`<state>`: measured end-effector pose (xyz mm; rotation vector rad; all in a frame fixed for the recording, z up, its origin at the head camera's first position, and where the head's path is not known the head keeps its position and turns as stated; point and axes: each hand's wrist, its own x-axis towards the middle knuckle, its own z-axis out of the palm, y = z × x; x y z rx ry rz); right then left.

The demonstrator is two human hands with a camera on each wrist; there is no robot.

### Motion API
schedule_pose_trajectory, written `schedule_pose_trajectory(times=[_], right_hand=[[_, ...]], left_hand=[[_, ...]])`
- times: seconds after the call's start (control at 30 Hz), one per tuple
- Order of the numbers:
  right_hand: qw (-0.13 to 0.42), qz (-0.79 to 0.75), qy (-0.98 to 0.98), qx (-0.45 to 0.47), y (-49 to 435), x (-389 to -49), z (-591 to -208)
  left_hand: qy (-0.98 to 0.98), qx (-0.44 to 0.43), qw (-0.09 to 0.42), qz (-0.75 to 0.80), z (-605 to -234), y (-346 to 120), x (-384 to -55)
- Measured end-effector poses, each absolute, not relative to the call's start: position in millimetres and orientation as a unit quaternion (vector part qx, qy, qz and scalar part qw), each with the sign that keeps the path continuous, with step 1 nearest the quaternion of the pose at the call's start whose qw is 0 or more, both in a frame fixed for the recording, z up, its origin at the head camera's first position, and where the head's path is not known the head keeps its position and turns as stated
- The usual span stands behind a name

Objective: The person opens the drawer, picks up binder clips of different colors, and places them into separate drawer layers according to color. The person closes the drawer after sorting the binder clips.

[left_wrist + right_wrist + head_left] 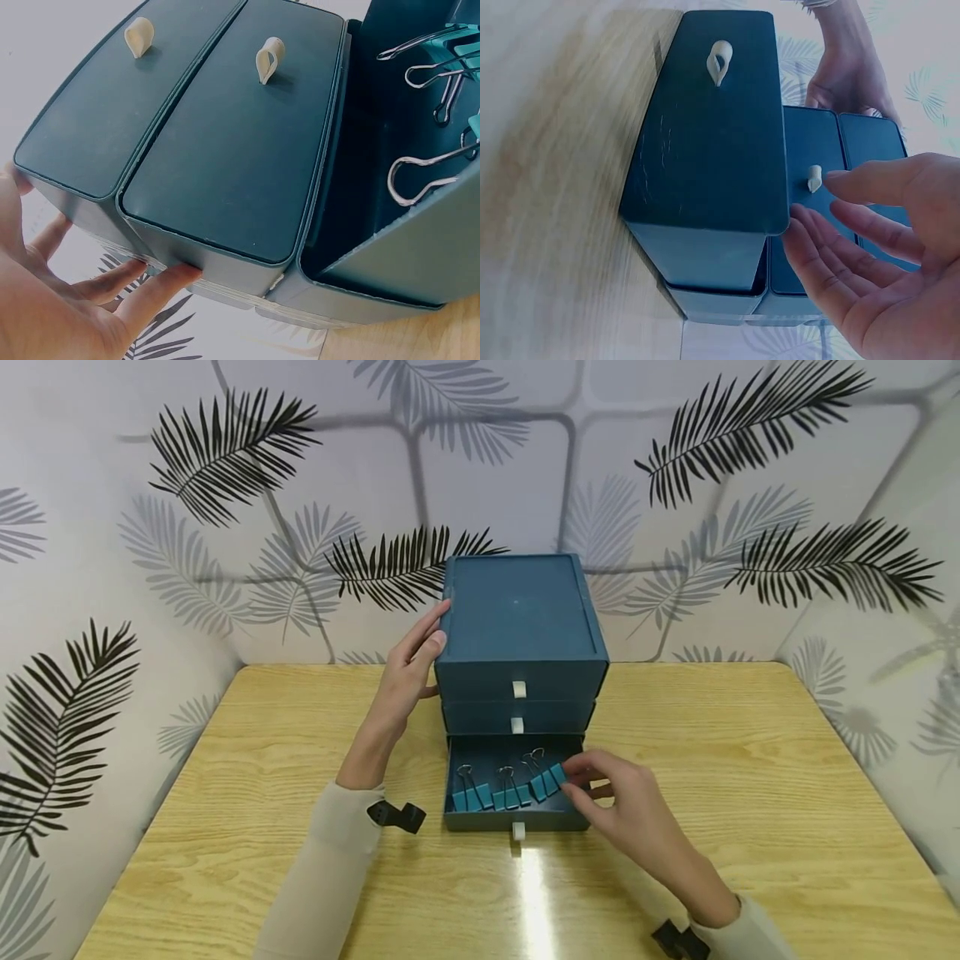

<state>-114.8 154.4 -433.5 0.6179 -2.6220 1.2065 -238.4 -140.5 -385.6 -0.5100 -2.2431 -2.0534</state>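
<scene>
Three teal binder clips with silver wire handles lie in the pulled-out bottom drawer [570, 822] of a dark blue drawer unit [517, 610]. The left [472, 798] and middle [512, 797] ones sit low near the drawer front; the right binder clip [548, 782] is tilted. My right hand [630, 797] is over the drawer's right side, fingertips right at that clip's end, thumb and fingers apart; in the right wrist view the drawer front hides the clips. My left hand [408, 672] rests on the unit's left side, fingers extended, fingertips against the upper drawers [217, 142].
Two closed drawers sit above the bottom one, each with a cream loop pull [519, 689]. A wooden table [247, 760] carries the unit. Close behind it rises a wall [495, 485] with a leaf pattern. Black straps with cameras [397, 817] are on both wrists.
</scene>
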Motion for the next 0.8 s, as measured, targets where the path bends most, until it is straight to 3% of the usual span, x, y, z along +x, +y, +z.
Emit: schedule_pose_trajectory(times=[0.3,0.8], right_hand=[[0.09,0.452,-0.865,0.198,153.0,-96.2,-437.3],[-0.03,0.519,-0.823,0.228,139.2,-76.3,-464.0]], left_hand=[[-0.729,-0.16,0.031,-0.665,-385.1,-140.6,-238.3],[-0.731,-0.161,0.027,-0.663,-384.3,-138.7,-237.6]])
